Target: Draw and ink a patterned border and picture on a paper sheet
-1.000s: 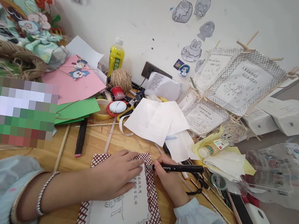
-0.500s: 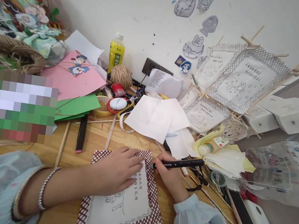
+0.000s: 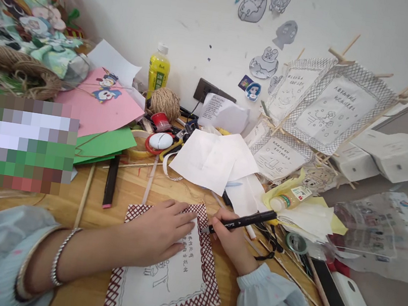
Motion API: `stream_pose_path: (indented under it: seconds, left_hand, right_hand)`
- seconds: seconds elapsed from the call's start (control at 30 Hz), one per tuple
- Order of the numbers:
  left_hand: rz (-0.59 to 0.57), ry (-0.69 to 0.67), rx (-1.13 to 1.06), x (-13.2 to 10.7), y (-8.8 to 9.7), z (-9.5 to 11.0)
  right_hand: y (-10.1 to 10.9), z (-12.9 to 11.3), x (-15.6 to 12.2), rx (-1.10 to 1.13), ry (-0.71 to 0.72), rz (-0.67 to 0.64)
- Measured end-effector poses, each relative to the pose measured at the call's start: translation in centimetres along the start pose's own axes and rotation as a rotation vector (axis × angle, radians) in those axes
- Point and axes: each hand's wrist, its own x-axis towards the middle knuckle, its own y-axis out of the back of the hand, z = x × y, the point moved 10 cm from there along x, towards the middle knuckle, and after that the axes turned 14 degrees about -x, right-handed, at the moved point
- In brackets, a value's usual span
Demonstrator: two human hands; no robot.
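Note:
A sheet of white paper (image 3: 143, 300) lies on the wooden table, with a dark red crosshatched border, a wavy inner line, handwritten characters and a line drawing. My left hand (image 3: 159, 231) rests flat across its upper part, fingers stretched out and covering some of the drawing. In my right hand (image 3: 227, 238) is a black marker (image 3: 245, 222), pinched between thumb and fingers and leaning to the right. Its tip touches or nearly touches the border on the sheet's right side. Another black marker (image 3: 110, 182) with a pink end lies beyond my left hand.
Loose white papers (image 3: 205, 161), a twine ball (image 3: 165, 104) and a yellow drink bottle (image 3: 158, 72) stand toward the wall. A stick frame with decorated paper panels (image 3: 324, 107) rises at right. Pink paper (image 3: 99, 106) and green paper (image 3: 109, 146) lie left; a phone (image 3: 331, 292) lies right.
The marker in my right hand has tilted a little, its rear end swinging slightly up and left, while the tip stays at the right border. My left hand has stayed in place.

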Motion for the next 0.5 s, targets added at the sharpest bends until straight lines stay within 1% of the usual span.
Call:
stream_pose_path:
  seconds: [0.17,0.3,0.4,0.5]
  left_hand:
    - [0.005,0.004,0.003,-0.1,0.0,0.0]
    - [-0.014,0.017,0.001,-0.1,-0.4,-0.4]
    - [0.05,0.065,-0.005,0.0,0.3,-1.3]
    - [0.137,0.192,-0.009,-0.2,1.4,-3.0]
  right_hand:
    - [-0.4,0.1,0.0,0.058,-0.014,-0.033]
    - [-0.8,1.5,0.0,0.206,-0.1,-0.037]
    - [-0.1,2.6,0.3,0.323,-0.143,0.048]
    - [1.4,3.2,0.5,0.376,-0.137,0.186]
